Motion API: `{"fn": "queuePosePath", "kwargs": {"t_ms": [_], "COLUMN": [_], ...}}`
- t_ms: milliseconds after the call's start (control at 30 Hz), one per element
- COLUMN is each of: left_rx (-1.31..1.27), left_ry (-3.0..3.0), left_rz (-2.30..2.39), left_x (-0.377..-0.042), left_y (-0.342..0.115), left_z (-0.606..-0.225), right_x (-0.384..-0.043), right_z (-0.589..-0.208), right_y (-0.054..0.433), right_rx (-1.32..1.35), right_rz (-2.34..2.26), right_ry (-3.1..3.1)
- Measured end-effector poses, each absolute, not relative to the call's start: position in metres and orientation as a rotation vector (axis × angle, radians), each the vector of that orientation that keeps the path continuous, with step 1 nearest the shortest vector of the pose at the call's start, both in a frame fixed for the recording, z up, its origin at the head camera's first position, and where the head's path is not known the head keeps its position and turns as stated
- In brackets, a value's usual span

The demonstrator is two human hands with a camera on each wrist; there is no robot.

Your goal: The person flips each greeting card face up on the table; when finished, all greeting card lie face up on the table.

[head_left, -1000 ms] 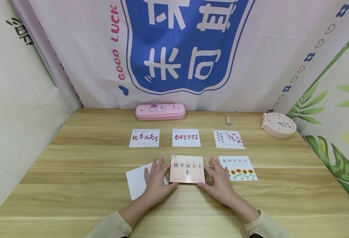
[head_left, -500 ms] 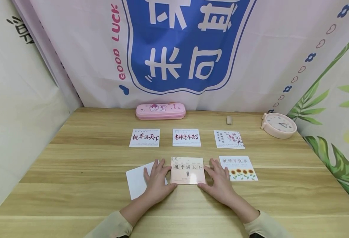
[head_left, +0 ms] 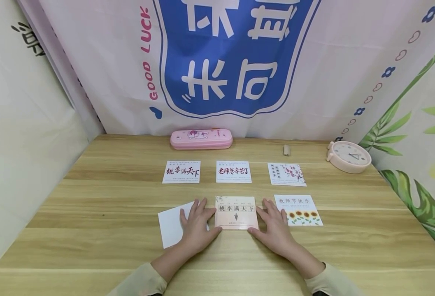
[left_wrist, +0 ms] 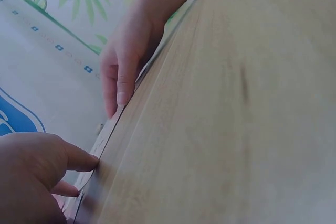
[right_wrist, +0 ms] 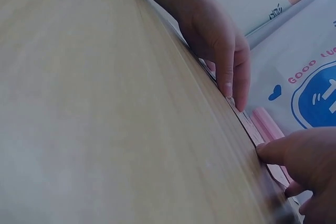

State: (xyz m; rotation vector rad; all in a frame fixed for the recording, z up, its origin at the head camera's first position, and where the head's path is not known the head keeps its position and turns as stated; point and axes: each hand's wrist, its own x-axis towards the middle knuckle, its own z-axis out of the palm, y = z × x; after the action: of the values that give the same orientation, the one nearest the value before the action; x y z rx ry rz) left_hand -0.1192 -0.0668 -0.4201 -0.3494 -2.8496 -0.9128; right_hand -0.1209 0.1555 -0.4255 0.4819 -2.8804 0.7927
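In the head view, a peach greeting card (head_left: 236,216) with a row of black Chinese characters lies face up on the wooden table, between two hands. My left hand (head_left: 198,226) is at its left side, fingers spread, with the index fingertip by the side edge and the thumb at the near left corner. On the other side, my right hand (head_left: 274,226) mirrors this at the right edge and near right corner. A blank white card (head_left: 170,226) is partly covered by my left hand. A sunflower card (head_left: 299,209) reaches under the right fingers' edge in this view.
Three printed cards form a row behind: a red-lettered card (head_left: 181,172), a second red-lettered card (head_left: 233,172) and a blossom card (head_left: 287,174). A pink pencil case (head_left: 201,139), a small beige block (head_left: 286,150) and a pink clock (head_left: 350,156) stand along the back.
The peach card's near edge showed a dark shadow one second ago; now the card lies flat, slightly nearer to me. Both hands keep almost the same place beside it.
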Motion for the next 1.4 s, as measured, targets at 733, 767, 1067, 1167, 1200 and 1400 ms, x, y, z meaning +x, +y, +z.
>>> {"fn": "queuePosePath", "kwargs": {"t_ms": [733, 767, 1067, 1167, 1200, 1400], "left_rx": [-0.326, -0.326, -0.329, -0.327, -0.325, -0.318], "left_ry": [-2.848, -2.849, -2.840, -2.828, -2.823, -2.797], "left_rz": [-0.791, -0.783, -0.745, -0.733, -0.728, -0.723], "left_x": [-0.1207, -0.1208, -0.1217, -0.1217, -0.1217, -0.1220], "left_y": [-0.0670, -0.0669, -0.0658, -0.0655, -0.0655, -0.0655], "left_z": [-0.4211, -0.4210, -0.4217, -0.4223, -0.4227, -0.4242], "right_x": [-0.1227, -0.1229, -0.1244, -0.1244, -0.1245, -0.1256], "right_z": [-0.4263, -0.4260, -0.4235, -0.4233, -0.4231, -0.4229], "right_y": [0.1556, 0.1556, 0.1563, 0.1562, 0.1561, 0.1557], "right_rx": [0.485, 0.483, 0.465, 0.458, 0.457, 0.454], "right_rz": [0.709, 0.703, 0.685, 0.690, 0.690, 0.693], "right_ry": [-2.865, -2.866, -2.870, -2.873, -2.873, -2.868]}}
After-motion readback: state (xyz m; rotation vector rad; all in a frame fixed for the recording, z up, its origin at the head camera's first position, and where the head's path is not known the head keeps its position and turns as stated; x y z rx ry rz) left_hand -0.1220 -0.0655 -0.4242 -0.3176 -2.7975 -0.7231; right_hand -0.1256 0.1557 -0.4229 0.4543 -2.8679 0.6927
